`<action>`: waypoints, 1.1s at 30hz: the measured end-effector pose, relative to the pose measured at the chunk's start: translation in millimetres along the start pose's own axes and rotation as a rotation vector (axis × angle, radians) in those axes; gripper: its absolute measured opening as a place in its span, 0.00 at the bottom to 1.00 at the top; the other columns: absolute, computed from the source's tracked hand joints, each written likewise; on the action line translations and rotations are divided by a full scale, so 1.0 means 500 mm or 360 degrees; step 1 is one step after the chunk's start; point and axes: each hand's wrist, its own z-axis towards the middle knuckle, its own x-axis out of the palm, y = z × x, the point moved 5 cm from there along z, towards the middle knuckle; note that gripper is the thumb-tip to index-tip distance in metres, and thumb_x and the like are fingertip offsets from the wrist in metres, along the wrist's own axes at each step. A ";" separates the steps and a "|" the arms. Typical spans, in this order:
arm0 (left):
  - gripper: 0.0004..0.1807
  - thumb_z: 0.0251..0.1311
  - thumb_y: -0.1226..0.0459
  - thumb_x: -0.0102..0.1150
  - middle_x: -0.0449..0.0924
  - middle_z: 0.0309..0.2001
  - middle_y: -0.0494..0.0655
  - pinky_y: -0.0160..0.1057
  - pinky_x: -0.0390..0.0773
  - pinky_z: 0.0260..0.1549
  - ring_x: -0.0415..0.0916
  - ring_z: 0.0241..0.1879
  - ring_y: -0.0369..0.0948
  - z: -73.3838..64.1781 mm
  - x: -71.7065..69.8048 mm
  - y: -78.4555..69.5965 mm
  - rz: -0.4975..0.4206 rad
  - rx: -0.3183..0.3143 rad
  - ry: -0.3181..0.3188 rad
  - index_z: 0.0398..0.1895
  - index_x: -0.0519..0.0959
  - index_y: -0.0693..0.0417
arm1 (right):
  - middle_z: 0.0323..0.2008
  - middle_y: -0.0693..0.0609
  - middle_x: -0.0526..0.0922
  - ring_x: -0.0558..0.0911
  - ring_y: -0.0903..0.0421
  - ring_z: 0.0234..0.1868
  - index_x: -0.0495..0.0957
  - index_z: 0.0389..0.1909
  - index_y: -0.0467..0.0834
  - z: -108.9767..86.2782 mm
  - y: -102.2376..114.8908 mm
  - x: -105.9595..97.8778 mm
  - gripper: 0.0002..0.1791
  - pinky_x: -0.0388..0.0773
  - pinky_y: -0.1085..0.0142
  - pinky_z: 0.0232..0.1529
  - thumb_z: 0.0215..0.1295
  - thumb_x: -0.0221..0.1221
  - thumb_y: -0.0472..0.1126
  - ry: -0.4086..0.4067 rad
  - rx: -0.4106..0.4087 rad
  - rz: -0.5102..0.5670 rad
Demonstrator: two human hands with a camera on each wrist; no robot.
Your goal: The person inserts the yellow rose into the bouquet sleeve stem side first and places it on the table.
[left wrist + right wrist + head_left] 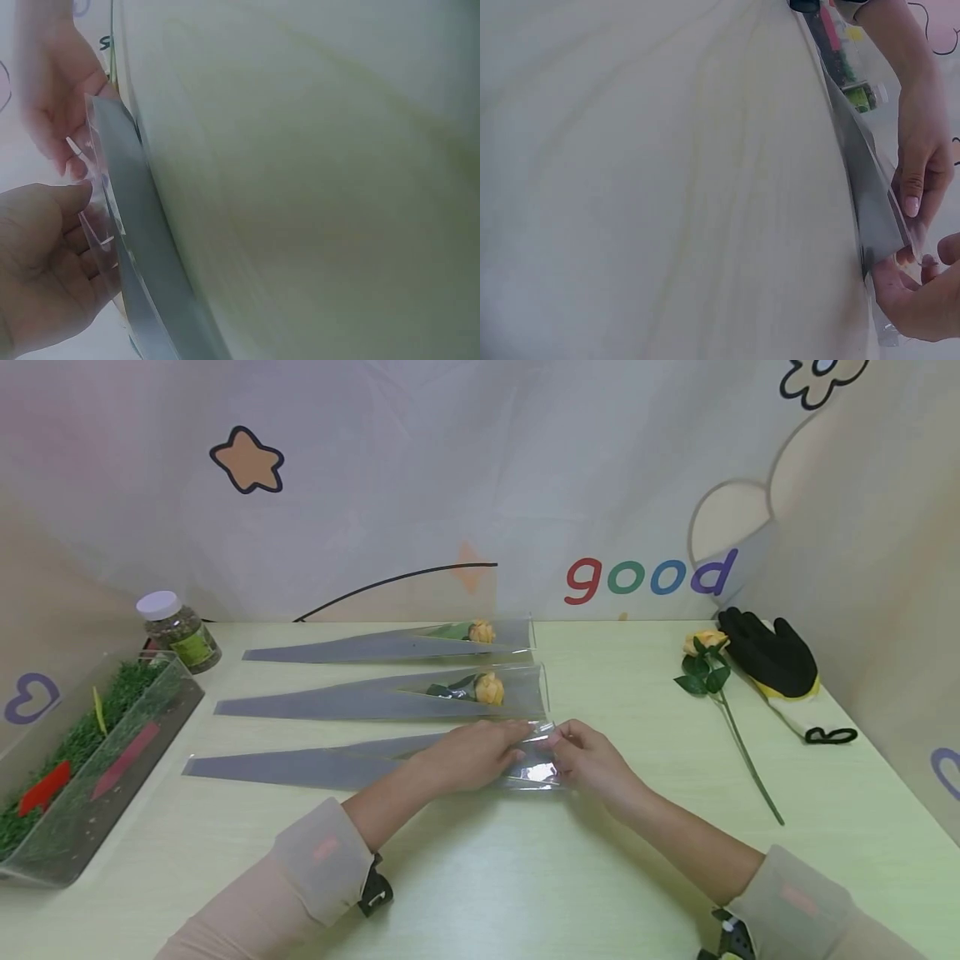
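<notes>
In the head view, the nearest flower sleeve (285, 767), grey with a clear front, lies flat with its narrow tip to the left. My left hand (474, 756) holds the clear film near its wide right end. My right hand (596, 768) pinches the rim of that end between thumb and fingers. The left wrist view shows the left hand (45, 262) at the clear film, its fingers seen through it, and the grey back (142, 217) beside it. In the right wrist view, the right hand's fingertips (889, 281) are at the sleeve's mouth. Whether a flower lies inside is hidden.
Behind lie two more sleeves (300, 703), each with a yellow rose (490, 688). To the right are a loose yellow rose (705, 643) and a black-and-white glove (776, 656). A jar (180, 635) and a clear box of artificial grass (142, 777) stand at left.
</notes>
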 end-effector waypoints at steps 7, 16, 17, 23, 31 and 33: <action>0.25 0.68 0.61 0.48 0.63 0.65 0.50 0.41 0.61 0.61 0.61 0.63 0.45 0.004 0.002 -0.001 0.0016 -0.0011 0.0020 0.67 0.63 0.57 | 0.48 0.37 0.78 0.82 0.51 0.35 0.67 0.47 0.33 -0.007 0.013 -0.043 0.14 0.80 0.62 0.39 0.70 0.46 0.40 -0.0096 0.0062 -0.0149; 0.25 0.69 0.61 0.46 0.61 0.66 0.51 0.41 0.57 0.62 0.58 0.65 0.46 -0.002 -0.002 -0.006 0.0023 -0.0014 0.0038 0.67 0.62 0.58 | 0.46 0.35 0.78 0.82 0.46 0.39 0.66 0.55 0.32 -0.009 0.034 -0.190 0.22 0.80 0.61 0.39 0.71 0.47 0.47 -0.0283 0.0000 -0.0669; 0.25 0.69 0.60 0.46 0.61 0.66 0.51 0.41 0.57 0.63 0.58 0.65 0.46 -0.002 -0.002 -0.006 0.0019 -0.0016 0.0040 0.67 0.62 0.58 | 0.45 0.34 0.79 0.82 0.45 0.38 0.66 0.54 0.32 -0.008 0.033 -0.209 0.22 0.80 0.61 0.36 0.71 0.47 0.46 -0.0336 -0.0024 -0.0805; 0.25 0.69 0.60 0.46 0.61 0.65 0.52 0.41 0.57 0.63 0.58 0.65 0.46 -0.002 -0.003 -0.005 0.0012 -0.0010 0.0030 0.67 0.62 0.58 | 0.43 0.32 0.79 0.79 0.40 0.35 0.68 0.52 0.29 -0.004 0.001 -0.330 0.23 0.72 0.61 0.19 0.66 0.53 0.44 -0.0581 0.0087 -0.1364; 0.25 0.69 0.61 0.46 0.61 0.65 0.53 0.41 0.57 0.63 0.58 0.64 0.46 -0.003 -0.002 -0.005 0.0005 -0.0003 0.0034 0.67 0.61 0.59 | 0.50 0.28 0.71 0.70 0.29 0.45 0.69 0.53 0.28 0.014 -0.052 -0.430 0.23 0.72 0.51 0.27 0.65 0.52 0.42 -0.0549 0.0359 -0.1387; 0.25 0.69 0.61 0.46 0.61 0.66 0.52 0.41 0.56 0.63 0.58 0.65 0.46 -0.002 -0.002 -0.005 0.0001 -0.0006 0.0038 0.67 0.61 0.58 | 0.48 0.29 0.72 0.70 0.31 0.44 0.69 0.52 0.28 0.022 -0.061 -0.440 0.23 0.72 0.51 0.28 0.65 0.52 0.43 -0.0507 0.0405 -0.1351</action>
